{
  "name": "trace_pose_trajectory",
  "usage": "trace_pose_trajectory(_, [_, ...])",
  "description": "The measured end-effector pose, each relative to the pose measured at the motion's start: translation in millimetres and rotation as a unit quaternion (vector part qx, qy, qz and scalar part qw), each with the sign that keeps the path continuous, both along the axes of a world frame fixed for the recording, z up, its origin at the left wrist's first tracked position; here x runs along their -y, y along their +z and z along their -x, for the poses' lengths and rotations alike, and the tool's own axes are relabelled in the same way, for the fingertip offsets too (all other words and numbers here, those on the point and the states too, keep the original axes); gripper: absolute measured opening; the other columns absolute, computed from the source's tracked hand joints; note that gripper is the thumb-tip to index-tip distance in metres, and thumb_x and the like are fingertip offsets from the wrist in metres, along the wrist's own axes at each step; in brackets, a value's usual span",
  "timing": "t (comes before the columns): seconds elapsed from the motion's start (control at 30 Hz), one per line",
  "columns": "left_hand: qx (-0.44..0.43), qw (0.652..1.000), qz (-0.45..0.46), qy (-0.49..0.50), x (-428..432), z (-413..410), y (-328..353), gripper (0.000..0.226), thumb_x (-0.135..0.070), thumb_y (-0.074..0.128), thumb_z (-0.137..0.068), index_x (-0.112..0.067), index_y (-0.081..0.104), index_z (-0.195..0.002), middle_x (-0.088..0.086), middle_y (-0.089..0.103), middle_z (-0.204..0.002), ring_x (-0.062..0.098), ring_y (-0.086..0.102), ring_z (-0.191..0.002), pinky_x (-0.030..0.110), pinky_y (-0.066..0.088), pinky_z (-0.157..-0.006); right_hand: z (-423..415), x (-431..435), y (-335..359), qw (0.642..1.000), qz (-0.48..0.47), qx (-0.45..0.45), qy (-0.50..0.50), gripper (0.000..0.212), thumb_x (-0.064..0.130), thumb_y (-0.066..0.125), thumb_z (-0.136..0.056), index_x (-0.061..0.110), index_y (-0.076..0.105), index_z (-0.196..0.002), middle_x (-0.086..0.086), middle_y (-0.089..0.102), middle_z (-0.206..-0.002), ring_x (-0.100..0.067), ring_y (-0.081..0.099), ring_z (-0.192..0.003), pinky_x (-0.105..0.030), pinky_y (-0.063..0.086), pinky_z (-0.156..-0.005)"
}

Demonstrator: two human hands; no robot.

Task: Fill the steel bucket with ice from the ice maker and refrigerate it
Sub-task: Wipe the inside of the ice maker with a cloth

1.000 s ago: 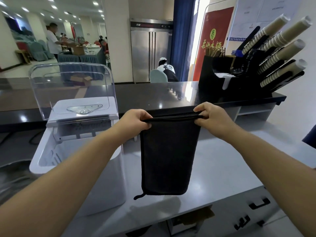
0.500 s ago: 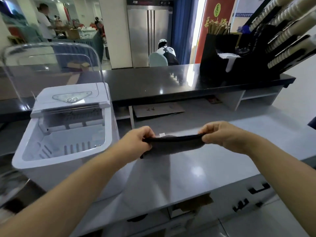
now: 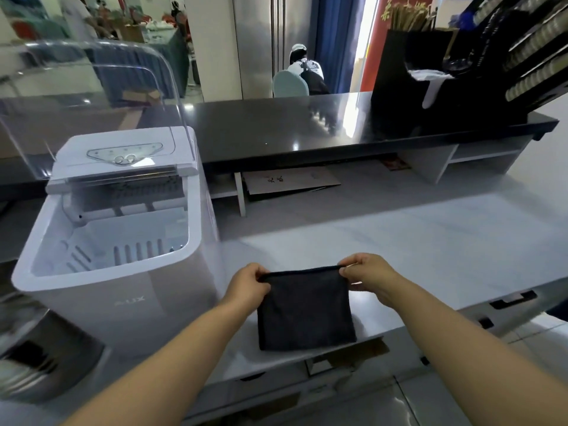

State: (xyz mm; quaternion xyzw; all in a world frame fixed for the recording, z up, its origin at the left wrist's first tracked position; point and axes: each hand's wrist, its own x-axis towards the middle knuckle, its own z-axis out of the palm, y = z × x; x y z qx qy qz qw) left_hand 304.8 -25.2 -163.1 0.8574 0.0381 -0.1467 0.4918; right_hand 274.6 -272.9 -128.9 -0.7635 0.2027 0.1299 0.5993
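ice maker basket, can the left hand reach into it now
Probably yes: the clear lid is raised and nothing lies between, but the left hand pinches the black cloth and should release it first.

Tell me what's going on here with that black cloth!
A person is pinching the top corners of a dark folded cloth, one with the left hand and one with the right hand. The cloth's lower part lies on the pale grey counter. Left of it stands a white ice maker with its clear lid raised. No ice shows in its basket.
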Motion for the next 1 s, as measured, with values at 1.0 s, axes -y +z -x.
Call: trace_pose_trajectory(1.0, [0.025, 0.990, -0.120, 0.070, 16.0, 16.2, 2.2, 0.048, -0.017, 0.059, -0.083, -0.014, 0.045, -0.129, 0.007, 0.047, -0.126, 0.026, 0.046, -0.116, 0.029, 0.042, -0.086, -17.8, -40.0, -43.5, 0.977, 0.207, 0.007, -0.054, 0.013, 0.022, 0.067, -0.078, 0.016, 0.058, -0.083, 0.002, 0.061, -0.083, -0.017, 0.057, -0.078, -0.033, 0.048, -0.070])
